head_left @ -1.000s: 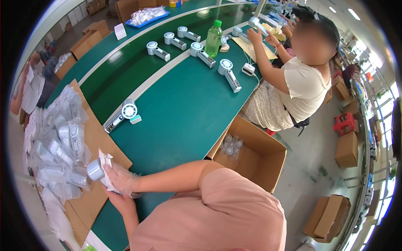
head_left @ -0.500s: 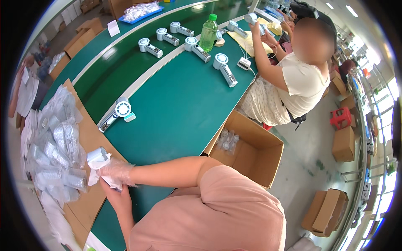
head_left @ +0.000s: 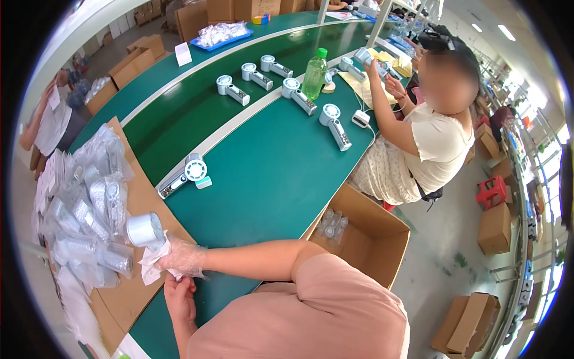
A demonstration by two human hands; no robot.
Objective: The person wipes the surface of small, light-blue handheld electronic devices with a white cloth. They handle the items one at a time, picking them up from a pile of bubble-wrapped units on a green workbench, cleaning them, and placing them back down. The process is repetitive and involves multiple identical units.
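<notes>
Overhead, from the head camera, a silver round-headed device (head_left: 145, 230) is grasped together with a white cloth (head_left: 154, 264) by the right hand (head_left: 182, 258), which is covered by a clear plastic glove, above a cardboard sheet (head_left: 143, 197) on the green table (head_left: 269, 173). Just below, the left hand (head_left: 179, 296) is seen bare; its grip cannot be told. Bagged devices (head_left: 84, 209) are piled beside.
</notes>
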